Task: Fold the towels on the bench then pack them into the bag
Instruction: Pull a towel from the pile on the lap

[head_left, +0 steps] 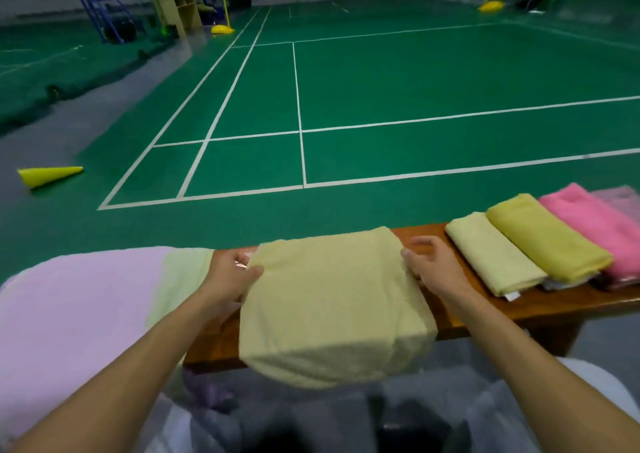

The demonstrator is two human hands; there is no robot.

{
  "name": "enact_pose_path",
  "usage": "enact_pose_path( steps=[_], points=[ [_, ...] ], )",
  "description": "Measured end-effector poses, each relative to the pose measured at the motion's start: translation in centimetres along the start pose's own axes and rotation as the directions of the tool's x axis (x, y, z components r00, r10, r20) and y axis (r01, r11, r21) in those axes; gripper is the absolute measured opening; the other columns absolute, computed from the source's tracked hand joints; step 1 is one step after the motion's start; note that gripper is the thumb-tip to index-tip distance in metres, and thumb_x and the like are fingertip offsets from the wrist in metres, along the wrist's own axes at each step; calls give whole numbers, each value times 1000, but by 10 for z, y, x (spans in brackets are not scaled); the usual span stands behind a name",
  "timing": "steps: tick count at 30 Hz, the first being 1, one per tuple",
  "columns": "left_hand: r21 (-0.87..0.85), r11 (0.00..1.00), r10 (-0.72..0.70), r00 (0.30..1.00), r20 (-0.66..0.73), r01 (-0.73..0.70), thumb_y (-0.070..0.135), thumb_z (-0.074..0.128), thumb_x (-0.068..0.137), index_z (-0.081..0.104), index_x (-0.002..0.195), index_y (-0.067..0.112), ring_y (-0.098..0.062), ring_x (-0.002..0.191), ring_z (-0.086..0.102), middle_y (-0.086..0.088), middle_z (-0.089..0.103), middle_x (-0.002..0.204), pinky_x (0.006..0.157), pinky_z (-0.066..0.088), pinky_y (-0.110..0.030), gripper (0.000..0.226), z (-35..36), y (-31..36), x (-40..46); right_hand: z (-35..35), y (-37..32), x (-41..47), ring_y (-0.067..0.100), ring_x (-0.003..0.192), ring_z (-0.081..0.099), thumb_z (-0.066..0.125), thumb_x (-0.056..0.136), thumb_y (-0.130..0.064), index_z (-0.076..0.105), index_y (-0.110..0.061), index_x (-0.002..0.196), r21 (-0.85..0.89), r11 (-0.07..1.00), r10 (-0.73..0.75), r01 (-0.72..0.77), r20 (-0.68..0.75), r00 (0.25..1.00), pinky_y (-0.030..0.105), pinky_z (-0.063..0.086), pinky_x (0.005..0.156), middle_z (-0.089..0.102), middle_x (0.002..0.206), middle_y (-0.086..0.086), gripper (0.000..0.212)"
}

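Left hand [231, 272] at the lower centre of the frame, thumb on top and fingers tucked under the left edge of the pale yellow towel [332, 307], so that's a pinch on the cloth, most likely to keep the layers square. Right hand [433, 265] sits at the towel's right edge, thumb touching the cloth, fingers loosely curled just above the bench; it looks to be steadying rather than gripping, and I can't tell for certain whether the fingers catch any fabric. A hand on each side makes sense: it holds the fold flat and even across its width.

The towel itself lies across the wooden bench [540, 302], its near end drooping over the front edge, so there's probably another fold to come before it matches the rest.

Out to the right, three finished ones lined up side by side and touching: a cream folded towel [495, 255], a mustard folded towel [547, 241] and a pink folded towel [595, 224], presumably parked there ready for packing. Lower left, a lilac towel [76, 314] and a light green towel [183, 279] lie spread out, apparently waiting their turn.

No clear bag visible; something pinkish and translucent at the far right edge is too blurred to name. Beyond the bench, green badminton court [381, 88], and a yellow cone [48, 176] on its side at mid-left.
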State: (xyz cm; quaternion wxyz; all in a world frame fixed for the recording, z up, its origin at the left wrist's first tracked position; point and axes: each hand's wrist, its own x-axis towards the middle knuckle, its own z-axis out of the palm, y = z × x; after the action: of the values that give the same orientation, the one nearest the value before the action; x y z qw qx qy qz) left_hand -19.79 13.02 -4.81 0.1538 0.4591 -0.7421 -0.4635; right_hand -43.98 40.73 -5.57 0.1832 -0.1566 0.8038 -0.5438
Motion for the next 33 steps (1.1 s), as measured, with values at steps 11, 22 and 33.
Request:
enact_pose_path(
  steps=[11,22,33],
  points=[
    [121,992,-6,927,374,-43,18,81,89,70,116,24,-11,97,63,-1,62,120,65,57,-21,30,-4,-6,-2,-35,19,-10,25,104,65,78,92,-20,79,-27,106,-209,975,-9,70,283,959,18,48,73,72,115,8,15],
    [-65,990,139,925,354,-125,6,90,76,78,107,9,-11,99,71,0,64,134,69,57,-18,33,-36,8,-20,-42,-8,-31,13,94,63,78,92,-20,78,-22,119,-76,977,-192,200,102,976,7,49,73,72,114,9,27],
    [-211,937,326,912,251,-277,3,84,82,75,119,11,-16,83,72,-4,78,89,75,60,-26,39,-92,64,-42,-64,-89,-38,12,113,68,81,90,-16,72,-14,132,-104,912,-396,397,37,918,43,57,104,73,122,-1,43]
  ],
)
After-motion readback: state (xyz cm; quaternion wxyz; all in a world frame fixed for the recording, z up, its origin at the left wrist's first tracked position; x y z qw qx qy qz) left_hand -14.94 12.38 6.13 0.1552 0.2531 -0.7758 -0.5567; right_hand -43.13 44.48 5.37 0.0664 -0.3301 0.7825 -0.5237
